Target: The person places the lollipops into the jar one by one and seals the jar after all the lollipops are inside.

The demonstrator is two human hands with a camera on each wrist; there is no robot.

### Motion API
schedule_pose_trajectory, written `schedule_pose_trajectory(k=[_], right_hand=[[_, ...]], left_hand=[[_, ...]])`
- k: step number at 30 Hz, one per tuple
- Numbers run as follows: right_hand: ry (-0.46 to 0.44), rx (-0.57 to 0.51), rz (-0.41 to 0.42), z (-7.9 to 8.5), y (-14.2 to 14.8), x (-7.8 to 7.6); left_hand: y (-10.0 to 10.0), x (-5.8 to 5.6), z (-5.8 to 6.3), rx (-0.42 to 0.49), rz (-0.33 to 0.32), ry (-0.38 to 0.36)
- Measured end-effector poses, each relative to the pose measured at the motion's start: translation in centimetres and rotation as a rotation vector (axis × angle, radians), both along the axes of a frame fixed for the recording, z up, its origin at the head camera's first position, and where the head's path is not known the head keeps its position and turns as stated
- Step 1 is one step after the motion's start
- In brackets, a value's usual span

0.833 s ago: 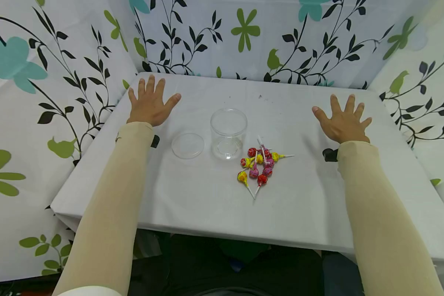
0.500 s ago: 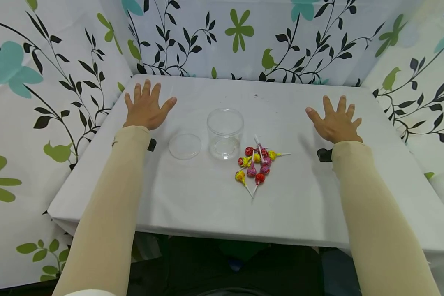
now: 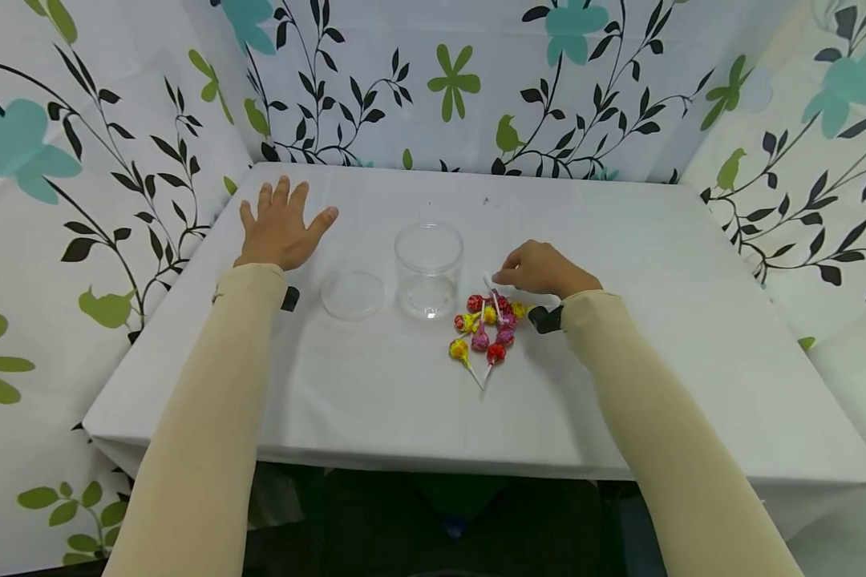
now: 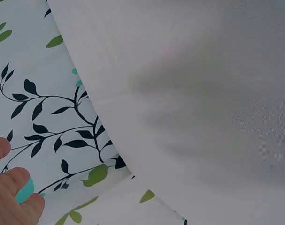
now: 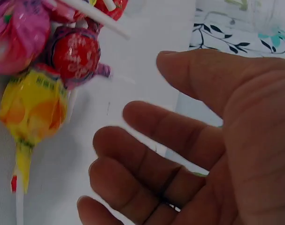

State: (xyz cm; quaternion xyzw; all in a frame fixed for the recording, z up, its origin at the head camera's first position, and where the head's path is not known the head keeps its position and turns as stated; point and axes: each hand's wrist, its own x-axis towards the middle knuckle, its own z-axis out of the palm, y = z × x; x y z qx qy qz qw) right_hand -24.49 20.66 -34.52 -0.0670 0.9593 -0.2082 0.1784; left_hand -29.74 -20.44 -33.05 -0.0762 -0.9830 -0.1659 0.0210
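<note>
A small pile of wrapped lollipops (image 3: pixel 479 341) in red, yellow and purple lies near the middle of the white table. My right hand (image 3: pixel 544 270) is just above the pile's far right side, beside an upward-pointing white stick. In the right wrist view, its thumb (image 5: pixel 180 70) stands apart from the loosely bent fingers, with nothing between them. A yellow lollipop (image 5: pixel 34 105) and a red one (image 5: pixel 76 55) appear beside those fingertips. Left of the pile stands a clear round jar (image 3: pixel 429 271), its top uncovered. My left hand (image 3: pixel 280 228) is spread out at the far left, holding nothing.
A clear round lid (image 3: pixel 353 296) lies flat to the left of the jar. The table's front edge (image 3: pixel 433 466) runs close to my body. Patterned curtains (image 3: pixel 375 48) hang behind the table and at both sides.
My right hand has swung left and inward from the right side of the table to the lollipops, its spread fingers drawing together. The left hand stays in place. The view has tilted slightly.
</note>
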Motion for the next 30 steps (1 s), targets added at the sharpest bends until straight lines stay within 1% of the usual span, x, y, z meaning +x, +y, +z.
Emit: schedule_pose_trajectory(k=[2, 5, 8, 13, 17, 21, 25, 27, 30], right_hand=[[-0.039, 0.022, -0.007, -0.3, -0.8, -0.3], [-0.092, 0.057, -0.028, -0.8, -1.2, -0.7], [-0.122, 0.055, -0.025, -1.3, -1.0, -1.1], [-0.126, -0.017, -0.008, -1.9, -0.4, -1.5], [-0.120, -0.112, -0.036, -1.9, 0.5, -1.5], [-0.086, -0.214, -0.089, -1.4, 1.4, -1.3], [-0.048, -0.294, -0.144, -0.9, 2.3, -0.8], [-0.020, -0.321, -0.165, -0.6, 2.7, -0.6], [0.039, -0.362, -0.196, -0.3, 3.2, -0.4]], left_hand=[[0.1, 0.0, -0.2, 0.001, -0.002, 0.005], [0.3, 0.1, -0.5, 0.005, -0.011, 0.005], [0.5, 0.2, -0.7, 0.012, -0.023, 0.004], [1.2, 0.2, -0.9, 0.026, -0.053, 0.021], [1.8, 0.4, -1.1, 0.052, -0.086, 0.023], [2.1, 0.8, -1.4, 0.122, -0.121, 0.055], [2.6, 1.6, -1.7, 0.239, -0.188, 0.081], [2.9, 2.2, -1.8, 0.310, -0.220, 0.056], [3.6, 3.1, -2.0, 0.386, -0.238, -0.005]])
